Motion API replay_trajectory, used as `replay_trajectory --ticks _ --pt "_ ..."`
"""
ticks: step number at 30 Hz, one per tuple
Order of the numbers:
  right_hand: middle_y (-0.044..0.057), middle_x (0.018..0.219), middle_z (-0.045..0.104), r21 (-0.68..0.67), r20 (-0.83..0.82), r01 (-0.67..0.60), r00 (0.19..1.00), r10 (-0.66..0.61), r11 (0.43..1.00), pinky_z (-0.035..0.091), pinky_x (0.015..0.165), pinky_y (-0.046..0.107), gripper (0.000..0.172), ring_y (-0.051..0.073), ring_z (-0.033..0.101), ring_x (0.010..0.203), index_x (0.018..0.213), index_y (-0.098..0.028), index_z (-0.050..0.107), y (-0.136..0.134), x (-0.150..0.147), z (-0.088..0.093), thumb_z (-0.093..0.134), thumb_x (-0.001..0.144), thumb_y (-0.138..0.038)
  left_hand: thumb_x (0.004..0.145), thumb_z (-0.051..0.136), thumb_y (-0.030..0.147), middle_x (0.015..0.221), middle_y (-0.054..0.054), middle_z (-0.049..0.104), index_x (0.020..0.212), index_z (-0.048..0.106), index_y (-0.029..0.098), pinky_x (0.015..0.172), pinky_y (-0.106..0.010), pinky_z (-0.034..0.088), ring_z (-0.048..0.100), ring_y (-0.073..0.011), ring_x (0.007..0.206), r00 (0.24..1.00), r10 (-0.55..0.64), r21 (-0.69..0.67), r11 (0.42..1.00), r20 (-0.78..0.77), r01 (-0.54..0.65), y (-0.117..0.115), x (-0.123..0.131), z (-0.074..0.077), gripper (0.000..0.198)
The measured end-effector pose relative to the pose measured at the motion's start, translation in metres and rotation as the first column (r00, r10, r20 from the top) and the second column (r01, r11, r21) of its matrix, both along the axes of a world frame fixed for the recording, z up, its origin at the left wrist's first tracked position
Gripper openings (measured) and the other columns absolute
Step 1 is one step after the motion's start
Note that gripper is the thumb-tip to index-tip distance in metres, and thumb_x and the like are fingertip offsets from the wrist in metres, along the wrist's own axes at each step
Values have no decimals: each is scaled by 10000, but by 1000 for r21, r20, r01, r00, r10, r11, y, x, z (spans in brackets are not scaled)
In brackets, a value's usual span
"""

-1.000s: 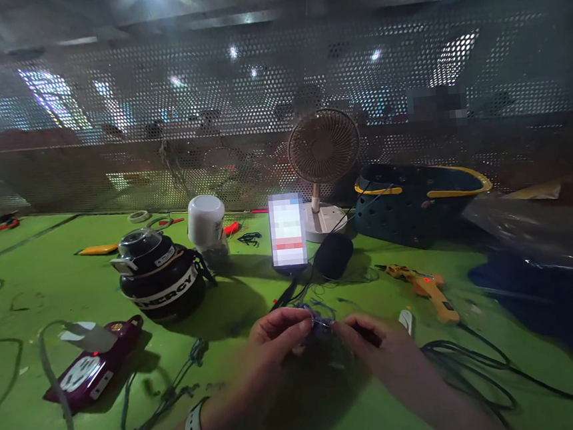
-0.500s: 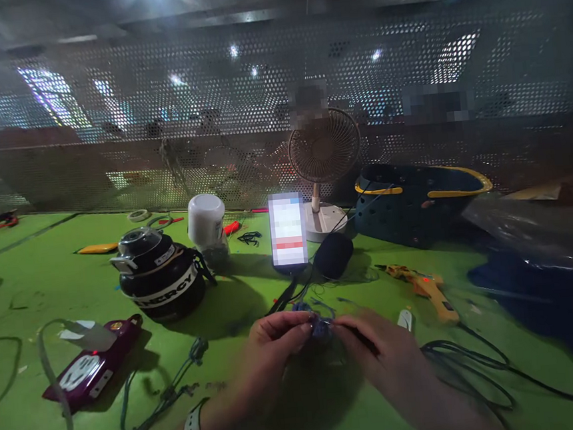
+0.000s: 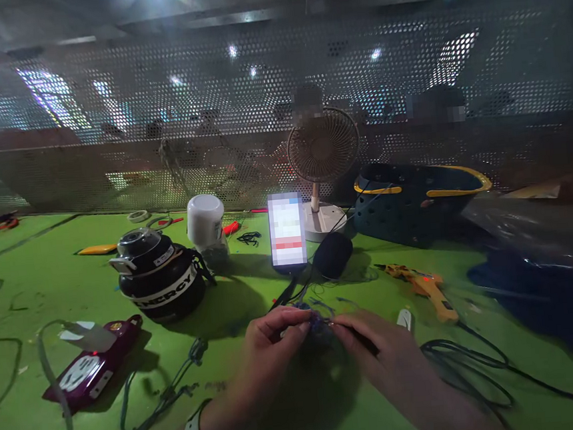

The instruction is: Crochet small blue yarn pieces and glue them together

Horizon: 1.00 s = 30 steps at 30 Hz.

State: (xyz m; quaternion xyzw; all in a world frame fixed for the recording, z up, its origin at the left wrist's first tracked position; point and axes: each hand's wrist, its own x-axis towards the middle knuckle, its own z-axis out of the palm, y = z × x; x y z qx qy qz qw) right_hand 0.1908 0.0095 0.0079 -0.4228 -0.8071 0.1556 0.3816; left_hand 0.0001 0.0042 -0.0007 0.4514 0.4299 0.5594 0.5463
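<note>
In the middle of the head view my left hand [image 3: 276,342] pinches a small, bluish-purple bundle of yarn [image 3: 318,324] between thumb and forefinger. My right hand [image 3: 378,347] is closed in a pinch at the bundle's right side, and the two sets of fingertips are a little apart. Something thin shows at the right fingertips, too small and blurred to name. Loose bluish strands stick out just beyond the fingers. Behind them lies a dark ball of yarn [image 3: 334,255], near a phone [image 3: 287,231] with a bright screen.
A black jug [image 3: 162,286] and a purple power strip [image 3: 94,366] are on the left. A white bottle [image 3: 205,219], a fan [image 3: 327,221] and a dark basket [image 3: 396,212] stand farther back. On the right, a yellow glue gun [image 3: 431,289] trails its cable across the green table [image 3: 243,289].
Both hands stay almost in place around the yarn bundle, with only slight shifts of the fingers. The surrounding things have not moved.
</note>
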Motion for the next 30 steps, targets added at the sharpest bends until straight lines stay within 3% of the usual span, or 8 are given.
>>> replay_trajectory --ticks 6,14,26,30 --pt "24 867 734 -70 -5 -5 1000 5 998 524 683 299 182 184 681 774 925 -214 683 0 1 4 512 947 -272 715 726 151 816 -54 725 777 805 237 665 -227 573 686 -172 786 988 85 183 981 -131 -60 1 1 4 133" --pt "18 843 736 -146 13 -3 1000 5 989 514 681 320 192 193 674 758 903 -223 697 0 1 9 514 939 -272 762 677 112 823 -95 726 860 799 193 617 -214 585 706 -169 729 940 182 406 912 -288 -52 -1 -1 7 177" --pt "27 821 730 -143 7 10 1000 -10 990 525 672 332 213 196 671 744 884 -218 704 1 3 10 514 935 -298 773 654 87 834 -76 720 882 789 200 600 -190 593 710 -152 738 936 204 460 886 -289 -51 -1 -1 11 207" --pt "27 833 731 -142 3 -2 1000 3 990 532 686 326 216 196 676 766 892 -223 707 0 3 11 512 940 -302 767 676 123 844 -78 721 862 794 205 637 -230 601 705 -172 759 940 182 368 928 -290 -67 -1 -1 13 172"
